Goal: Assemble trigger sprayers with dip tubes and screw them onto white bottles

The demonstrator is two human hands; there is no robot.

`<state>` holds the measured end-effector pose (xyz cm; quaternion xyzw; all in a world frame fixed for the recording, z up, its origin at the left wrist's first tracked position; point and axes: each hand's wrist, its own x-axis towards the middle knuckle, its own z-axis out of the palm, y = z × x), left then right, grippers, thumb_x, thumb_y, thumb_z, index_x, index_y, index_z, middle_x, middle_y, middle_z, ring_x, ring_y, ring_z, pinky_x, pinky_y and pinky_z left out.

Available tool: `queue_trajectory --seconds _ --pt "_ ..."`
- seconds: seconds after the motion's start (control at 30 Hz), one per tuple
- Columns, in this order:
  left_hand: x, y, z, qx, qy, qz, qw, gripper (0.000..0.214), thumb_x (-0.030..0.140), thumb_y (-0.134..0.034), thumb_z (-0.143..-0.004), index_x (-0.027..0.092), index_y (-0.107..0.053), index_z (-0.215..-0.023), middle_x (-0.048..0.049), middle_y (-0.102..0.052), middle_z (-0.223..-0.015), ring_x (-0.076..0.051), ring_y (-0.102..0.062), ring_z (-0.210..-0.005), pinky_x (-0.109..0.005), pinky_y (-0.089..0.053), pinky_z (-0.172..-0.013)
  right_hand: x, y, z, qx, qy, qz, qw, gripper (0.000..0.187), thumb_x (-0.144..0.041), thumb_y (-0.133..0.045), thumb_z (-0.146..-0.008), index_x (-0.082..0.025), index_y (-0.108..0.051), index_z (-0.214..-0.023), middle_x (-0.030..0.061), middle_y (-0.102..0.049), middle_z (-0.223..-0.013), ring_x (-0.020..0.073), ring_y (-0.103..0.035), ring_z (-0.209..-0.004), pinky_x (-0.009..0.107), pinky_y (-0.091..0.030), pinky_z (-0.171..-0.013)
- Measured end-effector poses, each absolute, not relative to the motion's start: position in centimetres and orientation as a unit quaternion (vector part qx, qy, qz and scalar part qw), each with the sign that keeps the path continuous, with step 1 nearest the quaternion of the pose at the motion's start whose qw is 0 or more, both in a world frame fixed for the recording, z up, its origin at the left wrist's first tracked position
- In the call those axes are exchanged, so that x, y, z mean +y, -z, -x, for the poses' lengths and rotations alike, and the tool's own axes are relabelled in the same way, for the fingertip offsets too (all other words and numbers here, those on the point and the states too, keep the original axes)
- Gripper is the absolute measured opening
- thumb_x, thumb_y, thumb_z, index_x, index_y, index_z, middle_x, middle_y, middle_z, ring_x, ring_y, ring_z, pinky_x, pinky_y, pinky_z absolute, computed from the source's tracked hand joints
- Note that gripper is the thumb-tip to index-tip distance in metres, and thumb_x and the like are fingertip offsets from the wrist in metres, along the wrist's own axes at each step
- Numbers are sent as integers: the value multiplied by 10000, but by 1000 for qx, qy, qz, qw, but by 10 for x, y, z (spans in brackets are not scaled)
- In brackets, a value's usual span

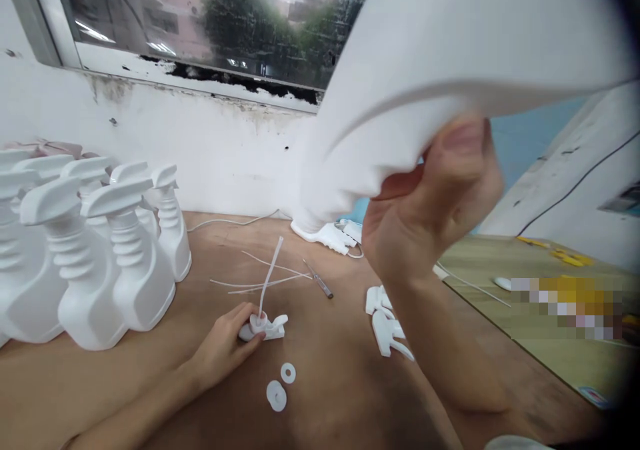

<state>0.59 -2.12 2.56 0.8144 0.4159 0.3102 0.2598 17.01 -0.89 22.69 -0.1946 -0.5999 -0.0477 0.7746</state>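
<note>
Spray head (273,331) is on the desk (200,423), and a thin whitish tube (271,280) rises from it, leaning a little. The left hand (234,338) pinches this spray head between the thumb and the fingers. The right hand (433,200) is curled around a white bottle (450,37) and holds it tilted in the air, with the ridged part lower. White round washers (277,397) lie near the left hand. Behind the spray head lie loose tubes (250,284) and a small pointed tool (321,283); spray bottles (90,297) stand upright at the left.
</note>
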Motion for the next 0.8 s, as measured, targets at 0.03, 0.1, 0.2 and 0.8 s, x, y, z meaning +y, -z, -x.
queue_trajectory --seconds 0.03,0.1,0.2,0.8 --pt "-21 -25 -6 415 -311 -815 258 115 240 -439 -792 198 -486 -889 -12 -568 -825 -149 -530 -718 -243 -405 -659 -11 -225 -166 -606 48 191 771 306 -450 -348 -859 -215 -470 -1010 22 -525 -893 221 -494 -1073 342 -442 -857" --pt "-21 -24 -6 416 -318 -814 252 106 241 -443 -789 198 -490 -874 -9 -570 -817 -150 -538 -718 -246 -407 -664 -12 -217 -159 -623 25 181 760 330 -453 -358 -855 -221 -447 -1071 26 -529 -969 203 -495 -1071 326 -441 -864" --pt "-21 -21 -7 424 -330 -797 277 129 239 -469 -768 206 -475 -893 -1 -581 -822 -153 -552 -728 -253 -415 -667 -7 -195 -155 -653 -67 186 731 393 -480 -425 -812 -229 -409 -1114 29 -545 -1005 167 -550 -971 304 -476 -812" --pt "-5 -30 0 373 -464 -372 712 282 424 -502 -791 158 -523 -882 1 -571 -618 -100 -542 -550 -182 -431 -485 20 -30 -176 -512 -387 384 663 432 -355 -628 -684 -170 -486 -1048 76 -635 -941 215 -599 -875 406 -480 -813"
